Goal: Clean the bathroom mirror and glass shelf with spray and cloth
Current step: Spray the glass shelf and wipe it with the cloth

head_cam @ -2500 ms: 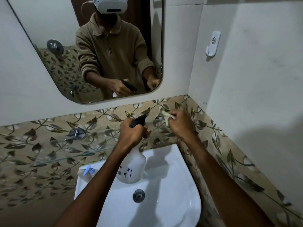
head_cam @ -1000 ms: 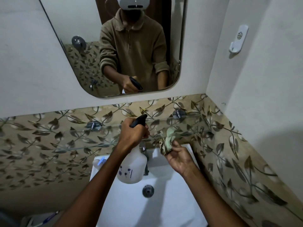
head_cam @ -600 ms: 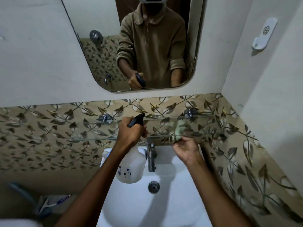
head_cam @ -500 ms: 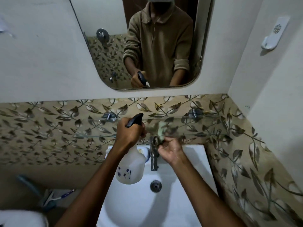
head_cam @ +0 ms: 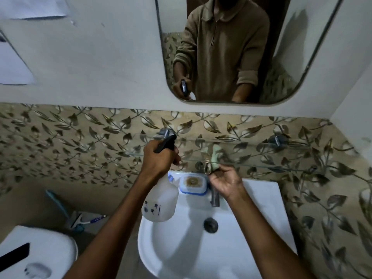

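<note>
The left hand [head_cam: 159,158] gripped the spray [head_cam: 161,200] over the sink [head_cam: 261,198]. The right hand [head_cam: 223,180] pinched the cloth [head_cam: 214,158] against the shelf [head_cam: 261,156] (under the mirror [head_cam: 302,47]). Wiping the shelf looked underway; next, probably slide the cloth along.

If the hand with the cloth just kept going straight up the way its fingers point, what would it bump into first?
Probably the glass shelf. The right hand sits just under its front edge, palm up, holding the green cloth against the glass. So the cloth, then the shelf, comes first, though the exact depth is hard to judge.
</note>
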